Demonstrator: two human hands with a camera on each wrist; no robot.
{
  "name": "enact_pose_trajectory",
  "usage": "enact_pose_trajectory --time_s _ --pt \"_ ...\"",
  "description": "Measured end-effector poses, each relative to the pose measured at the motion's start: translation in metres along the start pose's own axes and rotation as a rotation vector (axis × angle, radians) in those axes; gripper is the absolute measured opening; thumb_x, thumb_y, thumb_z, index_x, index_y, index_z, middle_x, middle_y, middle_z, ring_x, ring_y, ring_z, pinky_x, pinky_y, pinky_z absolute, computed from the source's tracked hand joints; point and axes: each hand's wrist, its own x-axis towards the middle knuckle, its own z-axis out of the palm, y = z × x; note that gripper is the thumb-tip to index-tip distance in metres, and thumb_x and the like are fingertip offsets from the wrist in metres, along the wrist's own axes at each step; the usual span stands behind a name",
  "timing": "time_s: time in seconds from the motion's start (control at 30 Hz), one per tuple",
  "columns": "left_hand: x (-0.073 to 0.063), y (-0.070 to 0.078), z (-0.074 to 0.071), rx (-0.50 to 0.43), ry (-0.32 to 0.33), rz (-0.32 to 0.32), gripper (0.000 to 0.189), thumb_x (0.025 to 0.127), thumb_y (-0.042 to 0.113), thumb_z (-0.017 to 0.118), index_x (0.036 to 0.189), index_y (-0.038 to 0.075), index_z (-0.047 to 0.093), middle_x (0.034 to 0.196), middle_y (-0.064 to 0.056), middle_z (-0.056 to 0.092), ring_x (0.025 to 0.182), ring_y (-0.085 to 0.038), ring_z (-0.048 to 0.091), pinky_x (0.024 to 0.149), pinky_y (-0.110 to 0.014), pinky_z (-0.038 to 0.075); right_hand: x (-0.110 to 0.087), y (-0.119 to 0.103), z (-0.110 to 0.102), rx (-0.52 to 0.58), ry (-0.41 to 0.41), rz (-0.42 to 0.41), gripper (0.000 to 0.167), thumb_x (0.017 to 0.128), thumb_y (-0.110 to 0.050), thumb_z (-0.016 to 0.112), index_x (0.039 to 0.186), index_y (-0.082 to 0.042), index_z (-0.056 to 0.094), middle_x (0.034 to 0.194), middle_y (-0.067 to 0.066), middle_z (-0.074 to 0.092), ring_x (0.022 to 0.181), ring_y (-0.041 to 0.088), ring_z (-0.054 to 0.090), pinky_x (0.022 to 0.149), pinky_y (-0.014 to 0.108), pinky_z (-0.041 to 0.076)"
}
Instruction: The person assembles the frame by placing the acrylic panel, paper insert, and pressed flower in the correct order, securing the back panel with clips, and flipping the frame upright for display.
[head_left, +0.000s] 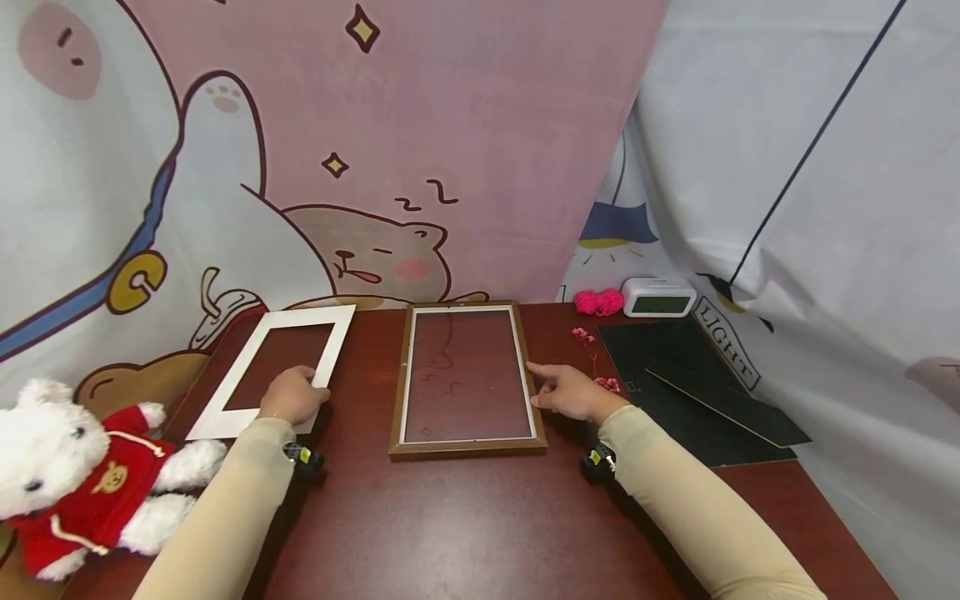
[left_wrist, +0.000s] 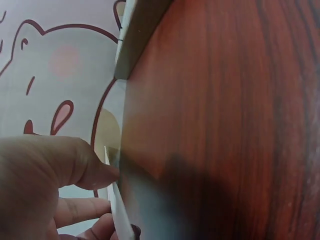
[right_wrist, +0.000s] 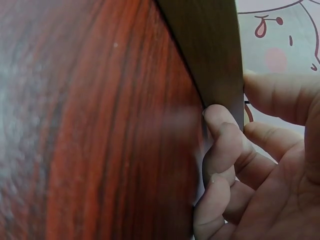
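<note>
A white picture mat (head_left: 307, 317) with a rectangular window lies on the left of the table. My left hand (head_left: 294, 396) pinches its right edge, and in the left wrist view the thumb is on one side of the thin mat (left_wrist: 117, 212) with fingers on the other. At the centre lies a brown picture frame (head_left: 468, 448) with a white inner border and a clear pane that reflects the wall. With thumb and curled fingers, my right hand (head_left: 570, 392) holds the frame's right side; the right wrist view shows them against its rail (right_wrist: 215, 55).
On the right lies a black backing board (head_left: 652, 425) with a slanted stand leg (head_left: 720, 400). Behind it are a white digital clock (head_left: 660, 297) and pink yarn (head_left: 598, 302); pink flowers (head_left: 609, 385) lie beside the frame. A white plush bear (head_left: 97, 475) sits at left. Printed cloth hangs behind.
</note>
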Motion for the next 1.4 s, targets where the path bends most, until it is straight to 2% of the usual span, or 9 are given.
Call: enact_pose_trajectory --time_s 0.13,0.27,0.5,0.6,0.73,0.83,0.97,1.2,1.4 --pt "-0.005 0.006 -0.001 -0.031 0.016 0.055 0.061 0.093 0.019 0.066 0.141 -0.016 0.053 0.138 -0.038 0.058 0.127 -0.052 0.057 0.107 -0.062 0.046 0.000 0.000 0.001 0.003 0.011 0.001 0.072 0.097 -0.012 0.075 0.161 -0.010 0.045 0.081 0.007 0.060 0.070 0.019 0.057 0.067 0.033 0.049" --pt "-0.012 0.012 0.000 -0.075 0.017 0.069 0.061 0.093 0.017 0.066 0.142 -0.016 0.052 0.133 -0.037 0.061 0.120 -0.048 0.060 0.104 -0.061 0.048 0.000 -0.001 0.003 0.012 0.049 -0.004 0.067 0.096 -0.014 0.076 0.157 -0.006 0.050 0.085 0.009 0.062 0.072 0.019 0.059 0.066 0.032 0.050" --pt "-0.026 0.031 0.005 -0.110 0.031 0.122 0.060 0.095 0.016 0.066 0.145 -0.012 0.052 0.125 -0.033 0.064 0.107 -0.040 0.065 0.093 -0.056 0.054 0.003 -0.011 0.009 0.056 0.303 -0.076 0.050 0.096 -0.020 0.077 0.141 -0.001 0.065 0.093 0.012 0.070 0.075 0.018 0.061 0.063 0.031 0.051" --pt "-0.034 0.046 0.009 -0.123 0.039 0.148 0.059 0.096 0.017 0.067 0.146 -0.010 0.053 0.121 -0.030 0.065 0.100 -0.036 0.065 0.087 -0.051 0.056 0.003 -0.022 0.014 0.119 0.349 -0.136 0.047 0.098 -0.019 0.076 0.140 -0.001 0.066 0.095 0.013 0.073 0.075 0.017 0.063 0.063 0.030 0.051" --pt "-0.044 0.066 0.014 -0.152 0.029 0.177 0.059 0.097 0.018 0.069 0.147 -0.008 0.053 0.121 -0.028 0.064 0.095 -0.031 0.064 0.081 -0.045 0.056 0.000 -0.038 0.024 0.212 0.345 -0.188 0.045 0.100 -0.017 0.073 0.143 -0.003 0.064 0.102 0.015 0.076 0.083 0.023 0.069 0.067 0.033 0.055" --pt "-0.049 0.079 0.019 -0.186 0.022 0.200 0.059 0.097 0.017 0.069 0.148 -0.007 0.053 0.122 -0.027 0.063 0.091 -0.028 0.062 0.077 -0.040 0.055 -0.001 -0.048 0.034 0.287 0.325 -0.208 0.047 0.101 -0.014 0.072 0.146 -0.005 0.062 0.110 0.019 0.077 0.095 0.036 0.074 0.077 0.044 0.062" --pt "-0.056 0.095 0.028 -0.221 0.020 0.238 0.057 0.096 0.016 0.070 0.147 -0.006 0.055 0.120 -0.025 0.063 0.087 -0.025 0.060 0.075 -0.036 0.053 0.001 -0.060 0.048 0.375 0.288 -0.237 0.049 0.102 -0.011 0.069 0.149 -0.005 0.058 0.116 0.025 0.075 0.103 0.045 0.074 0.086 0.058 0.061" --pt "-0.068 0.125 0.046 -0.280 0.000 0.307 0.056 0.093 0.014 0.073 0.145 -0.004 0.059 0.114 -0.018 0.063 0.089 -0.024 0.059 0.077 -0.036 0.052 0.004 -0.077 0.067 0.474 0.208 -0.238 0.060 0.103 -0.011 0.069 0.159 -0.011 0.048 0.129 0.030 0.070 0.103 0.048 0.073 0.090 0.058 0.060" --pt "-0.076 0.149 0.059 -0.335 -0.020 0.349 0.054 0.092 0.013 0.075 0.142 -0.004 0.061 0.111 -0.015 0.063 0.089 -0.022 0.061 0.075 -0.034 0.053 0.003 -0.086 0.078 0.575 0.227 -0.245 0.071 0.104 -0.009 0.066 0.167 -0.012 0.032 0.127 0.032 0.069 0.094 0.042 0.075 0.084 0.061 0.060"
